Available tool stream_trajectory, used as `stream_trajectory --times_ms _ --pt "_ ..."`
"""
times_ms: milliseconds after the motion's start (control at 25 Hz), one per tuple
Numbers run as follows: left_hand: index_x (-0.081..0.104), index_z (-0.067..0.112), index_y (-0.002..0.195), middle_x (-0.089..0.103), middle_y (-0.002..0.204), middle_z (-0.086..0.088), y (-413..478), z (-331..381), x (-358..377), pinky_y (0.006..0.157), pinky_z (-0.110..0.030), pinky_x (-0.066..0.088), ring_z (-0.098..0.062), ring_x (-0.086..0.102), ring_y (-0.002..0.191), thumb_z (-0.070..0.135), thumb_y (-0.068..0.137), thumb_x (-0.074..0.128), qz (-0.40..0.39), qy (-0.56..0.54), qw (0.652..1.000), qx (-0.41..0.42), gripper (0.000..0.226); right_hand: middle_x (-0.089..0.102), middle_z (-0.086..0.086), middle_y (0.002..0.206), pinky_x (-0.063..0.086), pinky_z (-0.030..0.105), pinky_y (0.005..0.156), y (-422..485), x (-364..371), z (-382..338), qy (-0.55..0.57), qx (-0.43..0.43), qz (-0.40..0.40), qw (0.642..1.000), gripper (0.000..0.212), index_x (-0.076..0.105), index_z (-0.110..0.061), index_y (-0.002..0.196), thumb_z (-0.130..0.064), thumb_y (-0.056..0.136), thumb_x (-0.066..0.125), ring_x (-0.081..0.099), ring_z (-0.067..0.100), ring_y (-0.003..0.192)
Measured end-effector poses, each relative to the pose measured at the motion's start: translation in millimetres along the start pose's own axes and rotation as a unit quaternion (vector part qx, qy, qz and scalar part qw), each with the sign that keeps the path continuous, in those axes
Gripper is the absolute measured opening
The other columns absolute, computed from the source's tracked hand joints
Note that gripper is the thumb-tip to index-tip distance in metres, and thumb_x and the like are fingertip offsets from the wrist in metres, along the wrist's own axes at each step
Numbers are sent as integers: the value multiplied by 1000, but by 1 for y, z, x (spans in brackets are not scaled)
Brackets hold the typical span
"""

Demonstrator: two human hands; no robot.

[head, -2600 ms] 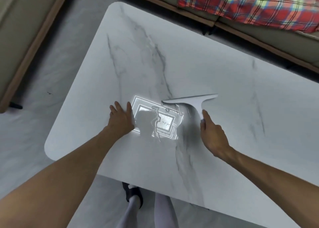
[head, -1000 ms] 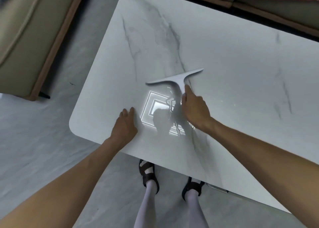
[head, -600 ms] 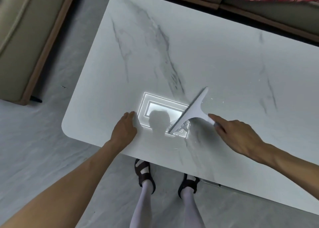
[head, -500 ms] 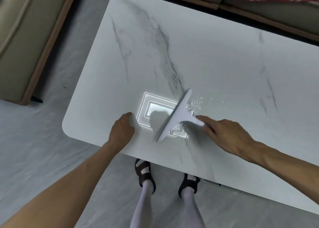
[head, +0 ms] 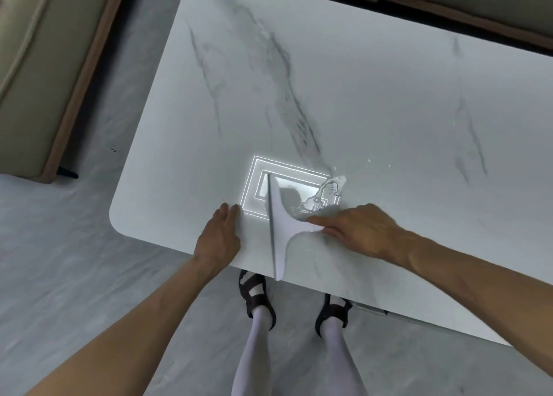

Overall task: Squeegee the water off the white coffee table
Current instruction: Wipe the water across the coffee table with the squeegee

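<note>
The white marble-patterned coffee table (head: 374, 102) fills the view. A white squeegee (head: 279, 225) lies on it near the front edge, its blade running front to back with the tip reaching past that edge. My right hand (head: 356, 231) grips its handle, forefinger stretched along it. A patch of water (head: 324, 196) glistens just behind that hand, with a few droplets farther right. My left hand (head: 220, 237) rests flat on the table, left of the blade.
A beige sofa with a wooden base (head: 45, 75) stands to the left and another (head: 466, 3) along the far side. A bright ceiling-light reflection (head: 257, 186) shows on the tabletop. My feet in dark sandals (head: 257, 294) stand under the front edge.
My right hand has swept the squeegee leftward and toward the front edge, turning its blade from crosswise to front-to-back. The left hand has stayed put.
</note>
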State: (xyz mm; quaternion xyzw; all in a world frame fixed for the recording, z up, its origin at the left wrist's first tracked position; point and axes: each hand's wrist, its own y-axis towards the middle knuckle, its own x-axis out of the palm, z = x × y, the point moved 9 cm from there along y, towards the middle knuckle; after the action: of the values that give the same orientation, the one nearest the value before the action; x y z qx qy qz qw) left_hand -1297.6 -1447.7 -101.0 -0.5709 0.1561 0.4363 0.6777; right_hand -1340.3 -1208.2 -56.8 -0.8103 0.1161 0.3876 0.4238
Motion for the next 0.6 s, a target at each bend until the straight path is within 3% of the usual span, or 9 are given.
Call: stream_trajectory --times_ms 120,280,360,480,600 --pt "24 10 146 22 152 -11 3 23 13 107 -37 35 -31 27 139 -4 83 44 -38 18 999 16 67 67 -11 116 44 29 80 -44 -18 61 -38 87 6 996 42 20 -66 142 -51 103 20 63 20 106" --pt "31 11 144 35 149 -9 5 28 10 103 -38 41 -29 40 132 0 85 44 -33 -10 999 0 61 68 -14 99 47 29 75 -83 -40 97 -82 161 6 984 42 27 -63 142 -51 102 19 65 18 94" --pt "34 15 145 45 146 -5 1 18 1 100 -36 43 -27 49 127 4 87 44 -1 -37 999 -18 60 69 -13 105 45 29 74 -76 -51 72 -79 135 10 988 42 25 -65 141 -52 102 19 64 19 98" --pt "38 17 142 55 136 -6 -8 -6 -7 92 -37 48 -28 55 118 5 86 45 36 -46 997 -58 57 64 -10 128 40 31 76 -30 -38 -3 -23 23 15 999 41 28 -62 142 -51 103 27 62 23 111" --pt "38 14 141 53 137 -6 -19 -30 -10 92 -38 48 -28 54 119 4 87 46 53 -49 993 -91 55 67 0 116 42 34 74 13 12 -81 4 -67 -43 997 41 31 -56 143 -46 104 30 62 29 101"
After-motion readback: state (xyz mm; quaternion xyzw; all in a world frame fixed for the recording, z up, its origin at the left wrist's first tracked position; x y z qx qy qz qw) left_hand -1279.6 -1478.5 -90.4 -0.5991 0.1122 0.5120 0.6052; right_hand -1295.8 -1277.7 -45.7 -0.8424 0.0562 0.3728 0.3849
